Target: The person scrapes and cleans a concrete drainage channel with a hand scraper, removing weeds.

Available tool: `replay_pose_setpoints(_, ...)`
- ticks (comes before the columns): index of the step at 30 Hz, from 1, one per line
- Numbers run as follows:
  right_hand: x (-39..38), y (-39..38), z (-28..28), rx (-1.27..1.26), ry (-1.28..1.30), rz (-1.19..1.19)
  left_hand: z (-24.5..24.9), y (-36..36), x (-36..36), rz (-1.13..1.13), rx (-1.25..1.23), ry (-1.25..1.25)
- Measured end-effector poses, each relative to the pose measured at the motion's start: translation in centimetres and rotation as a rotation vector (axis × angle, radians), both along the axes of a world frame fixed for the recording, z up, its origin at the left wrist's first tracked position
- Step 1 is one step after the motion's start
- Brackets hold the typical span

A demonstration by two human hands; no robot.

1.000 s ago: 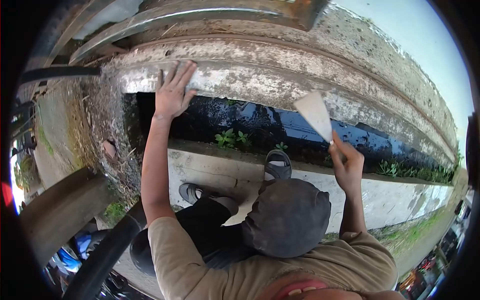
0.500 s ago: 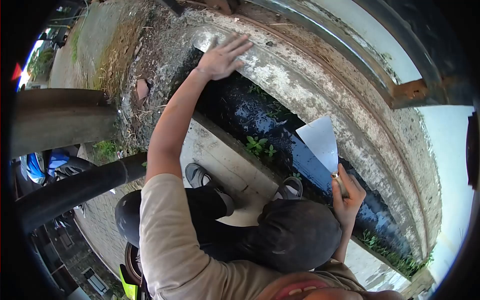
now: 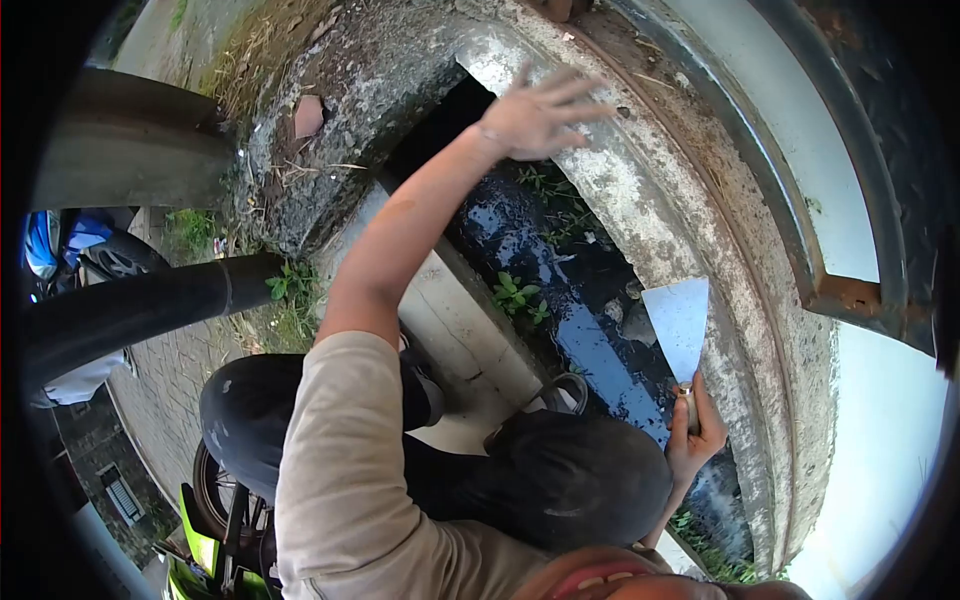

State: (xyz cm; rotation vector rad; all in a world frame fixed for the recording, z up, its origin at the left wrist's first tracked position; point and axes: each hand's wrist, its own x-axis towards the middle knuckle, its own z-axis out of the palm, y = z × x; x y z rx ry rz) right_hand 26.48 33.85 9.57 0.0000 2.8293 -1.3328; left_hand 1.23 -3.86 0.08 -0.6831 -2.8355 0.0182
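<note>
My left hand (image 3: 540,118) is stretched out with fingers spread, slightly blurred, over the whitish, weathered concrete edge (image 3: 640,225) of a drain. Nothing is in it. In my right hand (image 3: 697,432) is a putty knife (image 3: 680,322), gripped by its short handle with the wide metal blade pointing up and away from me. The blade overlaps the same concrete edge in this view. Between that edge and my feet runs the drain (image 3: 600,350), holding dark, reflective water. Small green plants (image 3: 515,295) grow along its near side.
A metal frame (image 3: 840,290) with a rusty corner stands beyond the edge at right. Thick dark pipe (image 3: 150,300) and a concrete post (image 3: 130,135) are at left. A broken reddish piece (image 3: 309,117) lies on rubble. Behind me are a green motorcycle (image 3: 205,540) and a blue one (image 3: 60,245).
The view has turned and shifted. My left hand appears farther right along the concrete edge, fingers still spread. The putty knife stays in my right hand, its blade now more upright in view.
</note>
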Motion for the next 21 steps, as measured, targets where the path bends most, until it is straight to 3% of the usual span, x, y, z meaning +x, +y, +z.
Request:
replay_pose_setpoints(2, 0.5, 0.6, -0.4, -0.059, 0.008, -0.021, -0.9, -4.9, -0.6, 0.417, 0.084, -0.047)
replay_pose_setpoints(3, 0.7, 0.6, -0.6, -0.058, 0.005, -0.021, -0.6, -7.0, -0.8, 0.67, 0.247, -0.092)
replay_pose_setpoints(4, 0.8, 0.6, -0.8, -0.086, -0.048, -0.053, -0.5, -8.4, -1.1, 0.767, 0.211, -0.115)
replay_pose_setpoints(6, 0.9, 0.7, -1.3, -0.104, -0.1, -0.077, -1.7, -8.7, -2.3, 0.774, 0.314, 0.188)
replay_pose_setpoints(8, 0.6, 0.6, -1.8, -0.055, -0.028, 0.0, 0.8, -4.9, -1.4, 0.464, 0.164, 0.17)
replay_pose_setpoints(9, 0.6, 0.4, -1.6, -0.029, -0.03, -0.003, 1.3, -2.8, -0.7, 0.228, 0.183, -0.024)
replay_pose_setpoints(10, 0.4, 0.4, -1.4, -0.021, -0.031, 0.0, -0.9, -1.4, 0.1, 0.011, 0.092, 0.04)
replay_pose_setpoints(12, 0.2, 0.5, -0.9, -0.047, 0.032, -0.004, -2.8, -3.1, -0.2, -0.111, 0.156, 0.032)
replay_pose_setpoints(14, -0.2, 0.8, -0.6, -0.068, 0.057, 0.0, -0.7, -6.3, -0.5, 0.138, -0.067, -0.118)
replay_pose_setpoints(16, -0.1, 1.2, -0.6, -0.163, 0.043, -0.041, -1.5, -9.7, -1.2, 0.583, 0.214, -0.124)
replay_pose_setpoints(18, 0.0, 1.0, -1.3, -0.209, 0.036, -0.046, -0.6, -9.2, -1.9, 0.935, 0.087, -0.16)
replay_pose_setpoints(21, -0.2, -0.7, -1.5, -0.285, -0.062, -0.14, -1.8, -3.8, -1.2, 0.427, 0.214, 0.035)
